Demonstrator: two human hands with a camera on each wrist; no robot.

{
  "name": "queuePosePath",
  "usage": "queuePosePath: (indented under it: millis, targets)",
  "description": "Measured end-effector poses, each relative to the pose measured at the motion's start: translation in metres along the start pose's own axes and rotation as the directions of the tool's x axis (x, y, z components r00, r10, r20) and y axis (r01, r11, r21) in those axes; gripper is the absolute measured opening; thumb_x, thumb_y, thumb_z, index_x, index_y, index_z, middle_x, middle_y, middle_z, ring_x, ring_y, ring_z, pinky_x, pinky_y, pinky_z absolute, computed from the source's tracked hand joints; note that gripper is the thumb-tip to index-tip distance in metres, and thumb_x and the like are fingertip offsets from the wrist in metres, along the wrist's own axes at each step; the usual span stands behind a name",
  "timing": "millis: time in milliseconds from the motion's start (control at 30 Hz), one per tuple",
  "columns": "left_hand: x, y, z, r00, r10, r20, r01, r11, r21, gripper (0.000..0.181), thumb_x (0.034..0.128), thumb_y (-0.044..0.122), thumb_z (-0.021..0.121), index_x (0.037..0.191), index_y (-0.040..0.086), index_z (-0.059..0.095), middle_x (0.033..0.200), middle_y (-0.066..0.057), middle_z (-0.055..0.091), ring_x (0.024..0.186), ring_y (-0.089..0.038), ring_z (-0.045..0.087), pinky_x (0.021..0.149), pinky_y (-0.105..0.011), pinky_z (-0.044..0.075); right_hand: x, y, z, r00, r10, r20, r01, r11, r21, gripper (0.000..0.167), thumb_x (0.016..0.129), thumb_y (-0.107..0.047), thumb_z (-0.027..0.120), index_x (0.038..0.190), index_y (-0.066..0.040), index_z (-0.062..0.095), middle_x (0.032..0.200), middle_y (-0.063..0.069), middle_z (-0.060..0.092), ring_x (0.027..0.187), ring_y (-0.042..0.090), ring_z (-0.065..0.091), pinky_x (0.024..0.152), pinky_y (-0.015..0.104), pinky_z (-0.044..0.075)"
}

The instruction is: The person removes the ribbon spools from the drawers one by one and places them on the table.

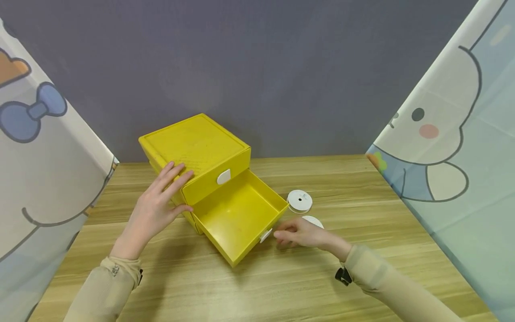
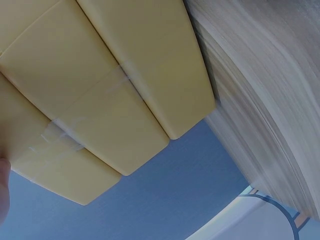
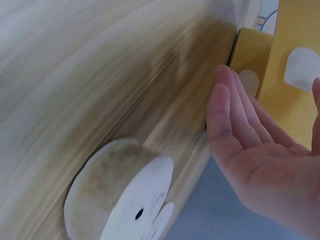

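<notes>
A yellow drawer box [image 1: 195,143] stands on the table, turned at an angle. Its top drawer is closed, while the drawer below [image 1: 237,214] is pulled far out and has nothing in it. My left hand [image 1: 154,203] rests on the box's near left edge, fingers on the top and thumb near the front corner. Just right of the open drawer's white tab handle [image 1: 265,235] is my right hand [image 1: 299,232], its fingers loosely bent and holding nothing. The right wrist view shows that hand [image 3: 265,150] beside the drawer front, apart from the tab [image 3: 302,70].
Two white spools lie to the right of the drawer. One spool [image 1: 299,200] is in plain sight; the other [image 1: 314,221] is partly hidden behind my right hand. A grey wall [image 1: 281,80] rises at the back, with cartoon-printed cloths [image 1: 442,134] on both sides.
</notes>
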State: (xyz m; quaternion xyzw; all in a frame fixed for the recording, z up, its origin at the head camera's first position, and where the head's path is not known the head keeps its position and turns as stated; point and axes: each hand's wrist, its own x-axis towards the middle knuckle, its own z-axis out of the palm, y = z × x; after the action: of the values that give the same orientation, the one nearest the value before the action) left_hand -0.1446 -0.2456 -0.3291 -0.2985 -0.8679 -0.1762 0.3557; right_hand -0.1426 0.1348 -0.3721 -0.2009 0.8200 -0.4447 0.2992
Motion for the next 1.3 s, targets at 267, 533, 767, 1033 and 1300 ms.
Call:
queuePosePath:
  millis: [267, 533, 767, 1033, 1300]
  targets:
    - [0.0, 0.0, 0.001, 1.0, 0.0, 0.0, 0.0, 1.0, 0.002, 0.096, 0.0486, 0.007, 0.093, 0.136, 0.009, 0.053, 0.142, -0.016, 0.049, 0.138, -0.035, 0.04, 0.09, -0.05, 0.055, 0.008, -0.005, 0.008, 0.999, 0.043, 0.022, -0.043, 0.999, 0.026, 0.048, 0.098, -0.041, 0.052, 0.116, 0.002, 0.064, 0.107, 0.019, 0.071, 0.097, 0.029, 0.07, 0.084, 0.042, 0.06]
    - [0.0, -0.001, 0.0, 1.0, -0.006, 0.007, 0.006, 1.0, 0.004, 0.096, 0.0492, 0.007, 0.093, 0.136, 0.01, 0.053, 0.143, -0.015, 0.049, 0.139, -0.034, 0.039, 0.088, -0.05, 0.056, 0.014, -0.007, 0.01, 0.996, 0.067, 0.056, -0.071, 0.995, 0.067, 0.048, 0.099, -0.041, 0.05, 0.116, 0.002, 0.063, 0.109, 0.018, 0.071, 0.097, 0.026, 0.07, 0.085, 0.037, 0.059]
    - [0.0, 0.0, 0.0, 1.0, -0.011, 0.008, 0.011, 1.0, 0.002, 0.095, 0.0493, 0.007, 0.092, 0.136, 0.01, 0.053, 0.143, -0.015, 0.049, 0.139, -0.035, 0.039, 0.089, -0.051, 0.055, 0.015, -0.01, 0.01, 0.996, 0.056, 0.076, -0.061, 0.996, 0.063, 0.045, 0.1, -0.038, 0.048, 0.114, 0.001, 0.064, 0.108, 0.018, 0.071, 0.097, 0.028, 0.07, 0.083, 0.035, 0.059]
    - [0.0, 0.0, 0.0, 1.0, -0.009, 0.002, 0.009, 1.0, -0.011, 0.096, 0.0479, 0.006, 0.092, 0.135, 0.009, 0.053, 0.142, -0.016, 0.049, 0.138, -0.036, 0.04, 0.091, -0.051, 0.054, 0.018, -0.01, 0.011, 0.995, 0.047, 0.088, -0.054, 0.995, 0.078, 0.044, 0.1, -0.036, 0.049, 0.112, 0.003, 0.066, 0.109, 0.019, 0.071, 0.097, 0.034, 0.07, 0.085, 0.04, 0.06]
    - [0.0, -0.001, 0.001, 1.0, -0.003, -0.002, 0.003, 1.0, -0.009, 0.097, 0.0474, 0.007, 0.093, 0.136, 0.009, 0.053, 0.143, -0.015, 0.049, 0.137, -0.036, 0.04, 0.093, -0.05, 0.054, 0.018, -0.012, 0.01, 0.997, 0.02, 0.08, -0.027, 0.996, 0.081, 0.042, 0.099, -0.034, 0.052, 0.109, 0.003, 0.068, 0.107, 0.021, 0.071, 0.096, 0.032, 0.069, 0.086, 0.046, 0.059]
